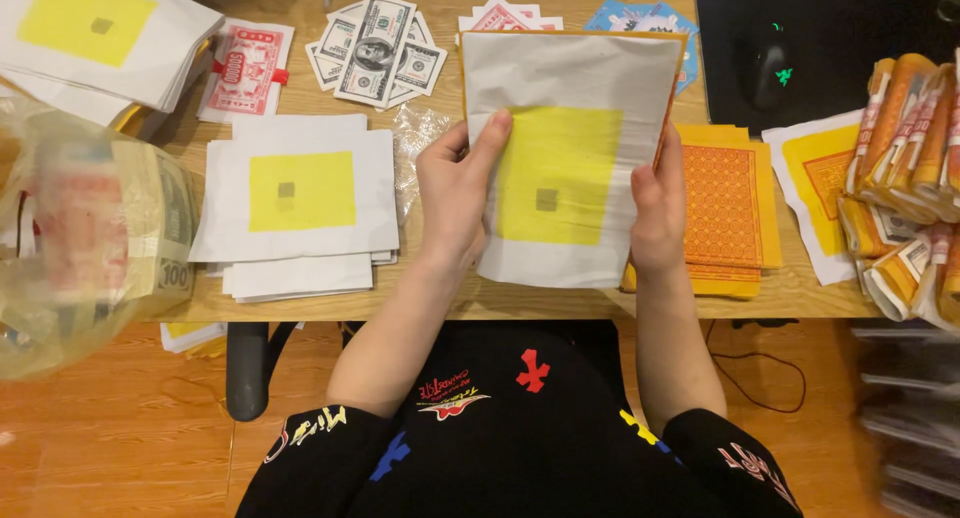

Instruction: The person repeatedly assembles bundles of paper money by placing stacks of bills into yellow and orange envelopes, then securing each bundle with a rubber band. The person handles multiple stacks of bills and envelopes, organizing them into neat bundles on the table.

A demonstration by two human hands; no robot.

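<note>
Above the middle of the wooden surface, a white paper sheet with a yellow square and small grey centre patch is held up flat. Left hand clamped on its left edge, thumb laid over the front, fingers behind. Right hand gripping the right edge, fingers curled closed. Hands well apart, sheet spanning between them. Just beside the right hand: stack of orange patterned papers. Left of the left hand: pile of matching white-and-yellow sheets. Farther back: fanned paper banknotes. Black computer mouse at upper right.
</note>
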